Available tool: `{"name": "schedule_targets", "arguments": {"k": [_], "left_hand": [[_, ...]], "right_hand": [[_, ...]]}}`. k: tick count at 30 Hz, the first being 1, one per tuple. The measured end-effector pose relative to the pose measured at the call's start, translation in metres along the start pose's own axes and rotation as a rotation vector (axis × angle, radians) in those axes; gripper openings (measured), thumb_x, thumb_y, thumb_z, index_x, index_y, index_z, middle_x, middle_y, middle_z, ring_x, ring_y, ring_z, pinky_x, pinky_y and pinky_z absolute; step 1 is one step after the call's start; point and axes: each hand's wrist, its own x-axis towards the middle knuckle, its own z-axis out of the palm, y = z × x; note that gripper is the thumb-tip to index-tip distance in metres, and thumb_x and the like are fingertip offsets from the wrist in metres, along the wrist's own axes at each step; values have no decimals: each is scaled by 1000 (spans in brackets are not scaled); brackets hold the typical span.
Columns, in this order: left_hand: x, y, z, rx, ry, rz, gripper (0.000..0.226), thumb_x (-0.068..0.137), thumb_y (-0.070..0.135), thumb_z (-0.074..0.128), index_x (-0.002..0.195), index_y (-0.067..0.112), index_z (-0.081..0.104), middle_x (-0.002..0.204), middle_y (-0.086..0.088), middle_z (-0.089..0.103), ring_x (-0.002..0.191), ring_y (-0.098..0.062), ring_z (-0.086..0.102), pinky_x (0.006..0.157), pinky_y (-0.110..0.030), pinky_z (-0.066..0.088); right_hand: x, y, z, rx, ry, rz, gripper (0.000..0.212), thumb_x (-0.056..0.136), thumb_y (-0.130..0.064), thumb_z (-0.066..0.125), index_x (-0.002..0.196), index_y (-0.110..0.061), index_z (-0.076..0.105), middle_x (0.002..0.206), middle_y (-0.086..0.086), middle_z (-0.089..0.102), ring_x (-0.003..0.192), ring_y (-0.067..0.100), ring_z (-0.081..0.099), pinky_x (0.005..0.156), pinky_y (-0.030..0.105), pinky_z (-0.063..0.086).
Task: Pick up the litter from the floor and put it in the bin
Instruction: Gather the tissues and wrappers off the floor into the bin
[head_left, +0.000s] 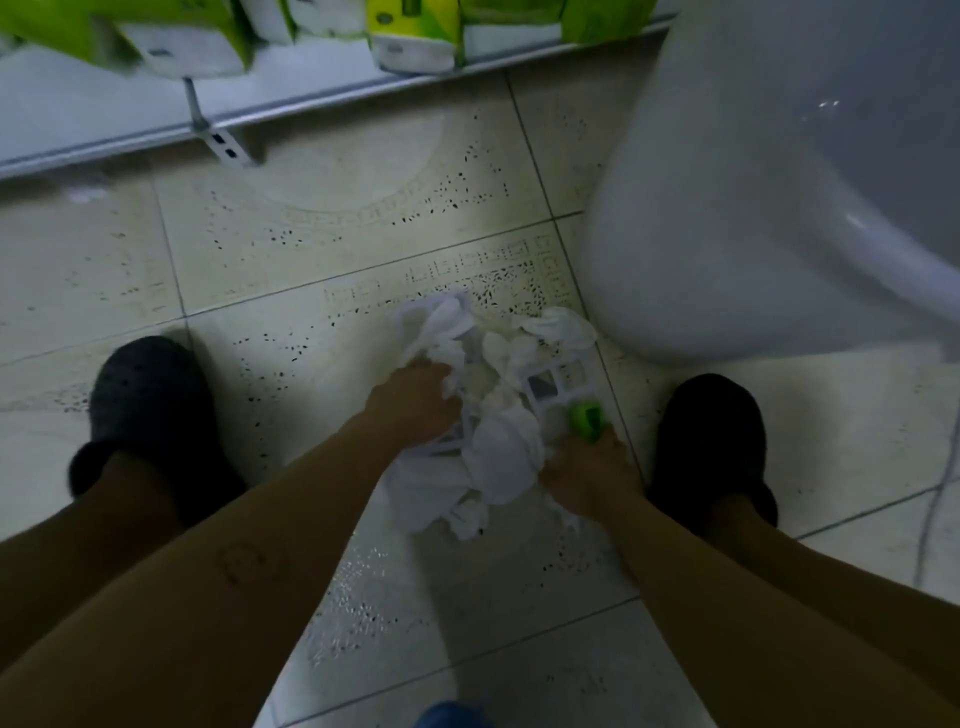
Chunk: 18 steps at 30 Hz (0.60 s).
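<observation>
A small white lattice-sided bin (558, 379) stands on the tiled floor between my feet, stuffed with crumpled white tissue paper (501, 441) that spills over its near side. My left hand (415, 402) grips the bin's left rim together with some tissue. My right hand (587, 475) presses a wad of tissue at the bin's near right corner. A small green object (587, 418) shows just past the right hand's fingers; whether it is held I cannot tell. More loose tissue (470, 522) lies on the floor in front of the bin.
A white toilet bowl (753, 208) fills the right side, close to the bin. A low white shelf (130, 104) with green-and-white packs (410, 36) runs along the top. My dark slippers (150, 410) (711, 441) flank the bin.
</observation>
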Motion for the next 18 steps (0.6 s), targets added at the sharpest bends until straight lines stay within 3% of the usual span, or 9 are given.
{"name": "schedule_targets", "arguments": {"k": [3, 6, 8, 10, 14, 16, 18], "left_hand": [[1, -7, 5, -39, 37, -14, 49, 91, 29, 53, 136, 11, 46, 137, -13, 52, 124, -31, 50, 102, -45, 43], [-6, -12, 6, -36, 86, -61, 50, 89, 29, 58, 132, 6, 49, 134, -16, 54, 121, -31, 52, 102, -43, 42], [-13, -12, 1, -58, 185, -102, 52, 87, 31, 61, 131, 6, 51, 132, -15, 55, 119, -30, 53, 101, -39, 43], [-22, -7, -7, -92, 259, -112, 48, 84, 34, 66, 124, 9, 58, 124, -11, 62, 111, -27, 58, 93, -33, 45], [-47, 12, -31, -63, 326, -108, 22, 81, 29, 68, 100, 17, 70, 99, -4, 73, 87, -22, 67, 84, -34, 54], [-65, 23, -43, -60, 376, -93, 22, 82, 23, 65, 104, 21, 66, 95, -2, 72, 82, -20, 66, 76, -27, 52], [-84, 33, -53, -136, 389, -46, 38, 79, 16, 67, 116, 20, 58, 102, -4, 67, 86, -22, 64, 71, -23, 45]], "right_hand": [[5, 8, 5, -22, 23, -1, 47, 87, -41, 48, 120, -7, 48, 129, 22, 44, 114, 36, 47, 93, 38, 42], [-2, 11, 4, -10, 60, -45, 24, 89, -30, 48, 97, -8, 54, 119, 19, 52, 104, 31, 53, 86, 33, 45], [-10, 12, 0, 56, 136, -55, 20, 88, -25, 51, 101, -12, 58, 122, 17, 52, 108, 31, 54, 89, 34, 45], [-21, 11, -6, 126, 225, -68, 29, 87, -21, 53, 114, -12, 59, 123, 16, 52, 110, 31, 54, 90, 35, 45], [-45, 8, -29, 94, 312, -158, 29, 92, -11, 45, 112, -15, 65, 114, 14, 55, 91, 31, 61, 80, 32, 51], [-61, 4, -44, 96, 327, -207, 27, 92, -11, 44, 107, -15, 66, 108, 12, 59, 87, 28, 62, 73, 30, 51], [-81, 1, -58, 102, 384, -254, 21, 92, -13, 46, 100, -13, 64, 102, 11, 63, 84, 25, 60, 68, 27, 46]]}}
